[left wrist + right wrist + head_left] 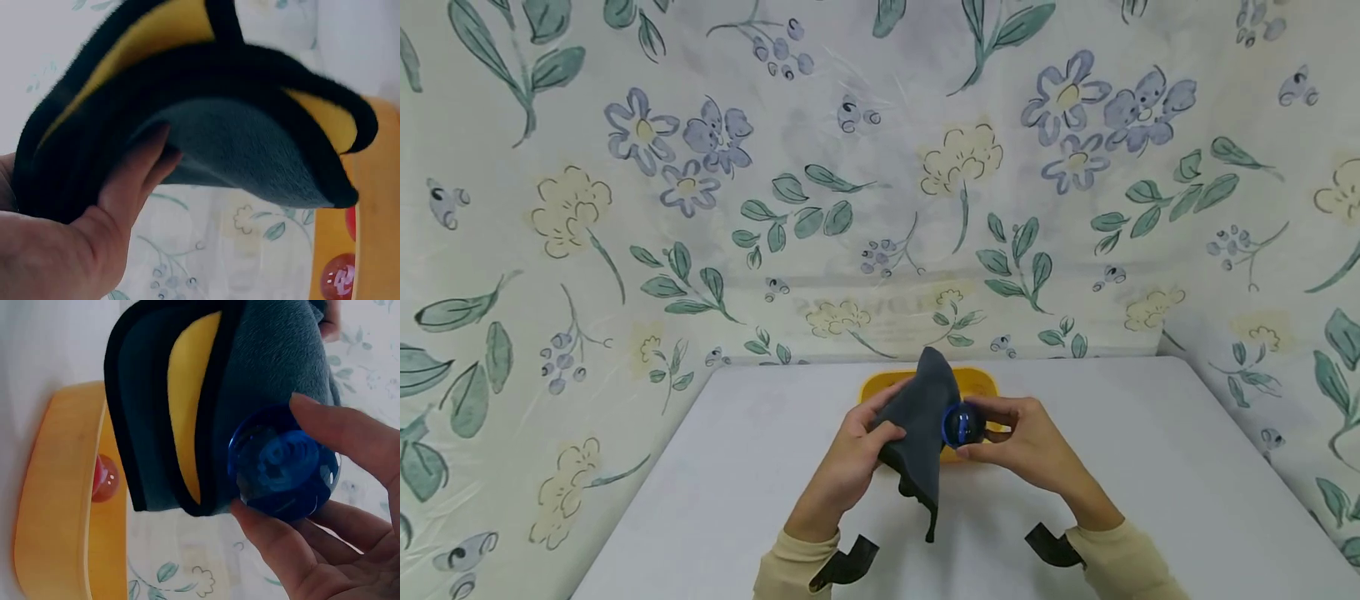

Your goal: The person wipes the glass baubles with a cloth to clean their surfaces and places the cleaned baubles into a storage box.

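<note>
My left hand (856, 446) grips a dark grey cloth (925, 412) with a yellow side and black edging. Its thumb lies on the grey face in the head view, and the cloth droops down in a fold. In the left wrist view, fingers (140, 169) press against the inside of the curved cloth. My right hand (1033, 442) pinches a clear blue ball (284, 465) between thumb and fingertips. The ball sits right against the cloth's grey face, at its right edge in the head view. Both hands are raised over the near side of a yellow basket (977, 381).
The yellow basket stands on a white table (737, 467) near its back edge, partly hidden by the cloth and hands. A clear red ball (105, 478) lies inside it. Floral-patterned sheeting (880, 208) hangs behind and at both sides of the table.
</note>
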`<state>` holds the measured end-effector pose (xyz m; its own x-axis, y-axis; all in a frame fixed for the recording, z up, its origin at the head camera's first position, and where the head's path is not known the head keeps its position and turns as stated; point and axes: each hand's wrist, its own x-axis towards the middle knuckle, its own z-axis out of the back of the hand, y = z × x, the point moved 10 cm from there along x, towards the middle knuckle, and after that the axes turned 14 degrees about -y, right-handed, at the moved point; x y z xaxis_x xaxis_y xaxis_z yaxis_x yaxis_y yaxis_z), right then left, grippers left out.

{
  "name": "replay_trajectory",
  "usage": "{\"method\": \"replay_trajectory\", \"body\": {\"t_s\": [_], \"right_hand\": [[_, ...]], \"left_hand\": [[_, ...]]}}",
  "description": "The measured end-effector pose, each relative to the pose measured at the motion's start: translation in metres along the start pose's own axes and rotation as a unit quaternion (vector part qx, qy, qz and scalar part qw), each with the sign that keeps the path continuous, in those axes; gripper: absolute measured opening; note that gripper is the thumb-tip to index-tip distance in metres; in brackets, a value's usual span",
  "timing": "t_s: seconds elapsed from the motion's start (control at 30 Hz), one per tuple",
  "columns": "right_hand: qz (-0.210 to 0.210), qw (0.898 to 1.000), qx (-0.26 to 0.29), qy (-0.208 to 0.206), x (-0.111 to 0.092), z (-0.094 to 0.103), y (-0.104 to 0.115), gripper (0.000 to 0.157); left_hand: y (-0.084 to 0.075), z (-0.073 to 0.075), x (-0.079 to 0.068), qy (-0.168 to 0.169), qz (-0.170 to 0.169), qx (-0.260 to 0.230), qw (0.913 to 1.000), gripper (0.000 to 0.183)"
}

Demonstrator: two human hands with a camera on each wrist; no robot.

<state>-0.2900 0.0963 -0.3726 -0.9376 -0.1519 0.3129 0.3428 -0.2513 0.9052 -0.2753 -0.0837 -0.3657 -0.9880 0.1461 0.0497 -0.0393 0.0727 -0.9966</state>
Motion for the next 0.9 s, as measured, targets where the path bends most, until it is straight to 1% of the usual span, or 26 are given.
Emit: {"method": "replay_trajectory", "body": {"t_s": [0.17, 0.4, 0.63, 0.9], "right_hand": [[0.000, 1.000, 0.001, -0.010, -0.001, 0.001, -0.002, 0.065], [-0.005, 1.000, -0.001, -0.013, -0.001, 0.000, -0.004, 0.064], [0.011, 1.000, 0.014, 0.001, -0.003, -0.007, 0.001, 0.066], [0.012, 1.000, 0.019, 0.009, -0.007, -0.015, 0.005, 0.064]], "left_hand": [[0.001, -0.009, -0.005, -0.014, -0.016, 0.041, 0.9989, 0.066], [-0.001, -0.016, -0.008, -0.018, -0.030, 0.082, 0.9960, 0.063], [-0.007, -0.019, -0.013, -0.018, -0.065, 0.146, 0.9870, 0.064], [-0.011, -0.021, -0.016, -0.009, -0.096, 0.181, 0.9788, 0.062]]}}
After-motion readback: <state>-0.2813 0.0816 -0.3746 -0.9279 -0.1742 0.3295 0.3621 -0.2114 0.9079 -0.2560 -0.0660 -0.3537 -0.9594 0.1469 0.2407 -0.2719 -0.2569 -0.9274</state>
